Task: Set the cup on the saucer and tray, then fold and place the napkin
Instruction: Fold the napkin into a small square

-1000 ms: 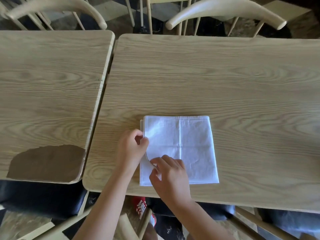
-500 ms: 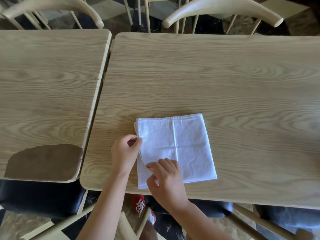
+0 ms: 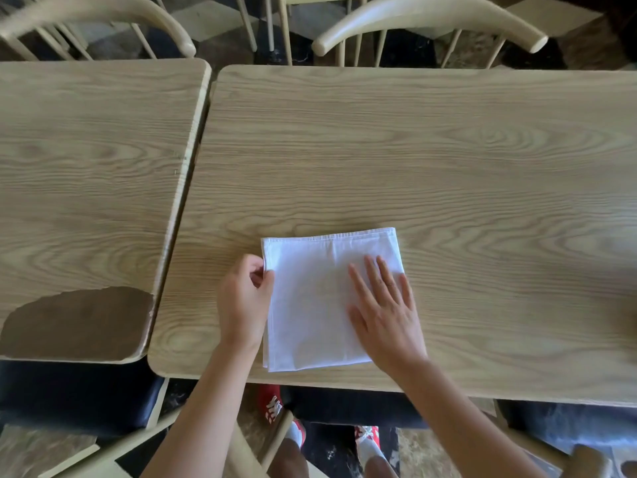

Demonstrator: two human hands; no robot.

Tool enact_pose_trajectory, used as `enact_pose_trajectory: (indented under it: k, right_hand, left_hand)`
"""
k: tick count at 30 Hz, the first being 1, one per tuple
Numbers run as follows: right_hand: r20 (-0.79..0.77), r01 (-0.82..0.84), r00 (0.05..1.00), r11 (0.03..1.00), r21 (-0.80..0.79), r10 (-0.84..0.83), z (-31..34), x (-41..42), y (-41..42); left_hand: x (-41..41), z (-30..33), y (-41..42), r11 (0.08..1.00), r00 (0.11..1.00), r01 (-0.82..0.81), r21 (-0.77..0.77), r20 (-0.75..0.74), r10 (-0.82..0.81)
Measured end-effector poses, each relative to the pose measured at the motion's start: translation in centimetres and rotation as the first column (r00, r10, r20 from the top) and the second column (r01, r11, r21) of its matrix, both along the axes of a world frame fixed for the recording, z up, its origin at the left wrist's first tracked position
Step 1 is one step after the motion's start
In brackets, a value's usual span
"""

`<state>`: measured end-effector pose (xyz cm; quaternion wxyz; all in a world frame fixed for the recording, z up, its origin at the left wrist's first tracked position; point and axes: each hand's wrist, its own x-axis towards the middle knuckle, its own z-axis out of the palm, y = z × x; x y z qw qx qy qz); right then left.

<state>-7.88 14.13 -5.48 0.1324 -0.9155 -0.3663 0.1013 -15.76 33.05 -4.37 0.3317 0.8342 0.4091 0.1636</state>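
A white napkin (image 3: 320, 298), folded into a square with its creases showing, lies near the front edge of a pale wood-grain bench (image 3: 413, 160). No brand, label or readable writing shows on the napkin or the bench; the red shoe (image 3: 272, 407) visible below the bench's front edge carries white markings too small to read.

The left hand (image 3: 244, 301) sits at the napkin's left edge, wrist toward the camera, its grip closed in a pinch: thumb and fingers (image 3: 256, 267) meet on the cloth's upper left edge. The right hand (image 3: 382, 312) lies palm down and flat on the napkin's right half, grip open, fingers spread and pointing away from the camera toward the far right corner, holding nothing and pressing on the cloth. Both bare forearms reach in from the bottom of the frame.

A second bench (image 3: 89, 174) of the same wood grain stands just beside the first on the left, a narrow gap between them; a patch of its surface layer at the near corner is missing, exposing darker brown board (image 3: 76, 322). Two pale wooden chairs (image 3: 427, 19) with curved backrests stand at the far side. Neither cup, saucer nor tray appears in view.
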Motion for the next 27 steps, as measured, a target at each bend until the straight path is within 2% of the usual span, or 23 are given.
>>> enact_pose_trajectory:
  k: [3, 5, 7, 9, 12, 16, 18, 22, 27]
  right_hand:
    - [-0.022, -0.029, 0.999, 0.991, -0.129, 0.026, -1.1, 1.5, -2.7]
    - [-0.002, -0.010, 1.000, 0.984, -0.177, 0.010, -1.0, 2.0, -4.9]
    - [0.019, 0.030, 0.999, 0.982, -0.186, -0.027, -0.8, 2.7, -7.6]
    - [0.026, 0.085, 0.996, 0.985, -0.148, -0.082, -0.4, 3.2, -9.9]
    - [0.063, 0.140, 0.988, 0.990, -0.032, -0.138, 0.0, 4.0, -10.4]
    - [0.038, 0.124, 0.991, 0.992, 0.015, -0.125, -0.5, 5.0, -7.7]
    - [0.007, 0.102, 0.995, 0.995, -0.004, -0.102, -1.1, 5.6, -7.1]
    - [0.089, 0.105, 0.991, 0.991, -0.085, -0.098, -1.9, 7.6, -9.5]
    - [0.103, 0.147, 0.986, 0.980, -0.138, -0.133, -2.4, 8.6, -11.3]
  left_hand:
    - [1.1, -0.1, -0.8, 0.999, 1.000, 0.019, -0.040, -0.003, -0.020]
    - [2.3, -0.1, -2.1, 0.994, 0.994, 0.101, -0.047, -0.039, -0.103]
    - [3.4, 0.0, -3.9, 0.975, 0.972, 0.220, 0.020, -0.086, -0.217]
    - [4.2, -0.2, -5.8, 0.935, 0.947, 0.314, 0.168, -0.130, -0.294]
    - [5.5, -0.6, -9.4, 0.832, 0.899, 0.437, 0.342, -0.185, -0.396]
    - [7.4, -1.9, -13.5, 0.633, 0.718, 0.696, 0.339, -0.360, -0.596]
    - [7.9, -2.6, -13.6, 0.599, 0.665, 0.743, 0.299, -0.430, -0.611]
    - [7.6, -3.5, -12.0, 0.554, 0.629, 0.770, 0.316, -0.523, -0.576]
    - [5.8, -3.6, -10.4, 0.643, 0.692, 0.698, 0.314, -0.527, -0.494]
